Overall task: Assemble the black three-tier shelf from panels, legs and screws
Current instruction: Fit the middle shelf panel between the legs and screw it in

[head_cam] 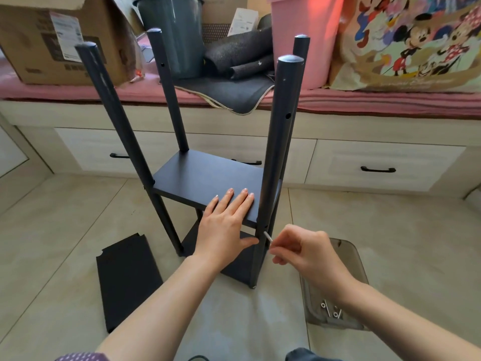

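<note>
Seemingly screw (pixel 268 236) — right hand (pixel 304 252) — near leg (pixel 277 157)

A brown cardboard box with a white shipping label (pixel 52 40) is seen on a pink cushioned bench (pixel 390 100). Beside it a grey plastic bucket (pixel 173 35) stands near rolled dark grey fabric (pixel 239 54) and a pink plastic bin (pixel 302 40). A cartoon-mouse printed bag (pixel 416 43) is at the right. White drawers with black handles (pixel 378 169) are set below, above a beige tiled floor (pixel 52 230).
</note>
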Action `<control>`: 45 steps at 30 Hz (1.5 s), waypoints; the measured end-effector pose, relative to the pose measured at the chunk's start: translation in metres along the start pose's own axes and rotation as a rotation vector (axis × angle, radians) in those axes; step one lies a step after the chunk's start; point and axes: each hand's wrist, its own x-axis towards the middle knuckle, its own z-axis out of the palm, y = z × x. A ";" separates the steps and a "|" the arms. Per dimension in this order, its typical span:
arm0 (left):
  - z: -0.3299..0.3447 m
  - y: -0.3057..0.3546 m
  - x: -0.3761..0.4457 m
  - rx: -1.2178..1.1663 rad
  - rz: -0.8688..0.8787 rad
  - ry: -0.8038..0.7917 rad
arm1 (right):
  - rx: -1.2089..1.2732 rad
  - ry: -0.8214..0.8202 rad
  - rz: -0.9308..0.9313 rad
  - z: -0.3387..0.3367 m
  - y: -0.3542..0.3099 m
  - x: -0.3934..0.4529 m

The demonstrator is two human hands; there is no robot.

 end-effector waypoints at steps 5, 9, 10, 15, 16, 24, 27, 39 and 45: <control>0.001 -0.002 0.001 -0.014 0.009 0.009 | -0.002 0.034 -0.014 0.000 0.003 0.005; 0.001 -0.001 0.000 -0.039 0.012 0.028 | 0.015 0.035 0.005 -0.002 0.005 0.005; 0.001 -0.001 0.000 -0.053 0.015 0.038 | 0.023 0.042 0.004 -0.003 0.005 0.004; -0.004 0.002 -0.006 -0.263 -0.005 0.145 | 0.037 0.062 -0.013 -0.006 0.006 0.006; -0.006 0.005 -0.008 -0.326 -0.034 0.189 | 0.039 0.064 -0.013 -0.005 0.006 0.006; -0.011 0.034 -0.033 -0.895 -0.603 0.439 | 0.050 0.106 -0.025 0.004 0.007 0.011; -0.008 0.029 -0.025 -1.224 -0.902 0.189 | 0.052 0.130 -0.032 0.007 0.008 0.013; 0.004 0.023 -0.013 -1.850 -0.573 -0.069 | 0.053 0.163 -0.063 0.012 0.007 0.022; 0.008 0.030 -0.010 -1.864 -0.576 -0.012 | 0.080 0.185 -0.069 0.014 0.010 0.028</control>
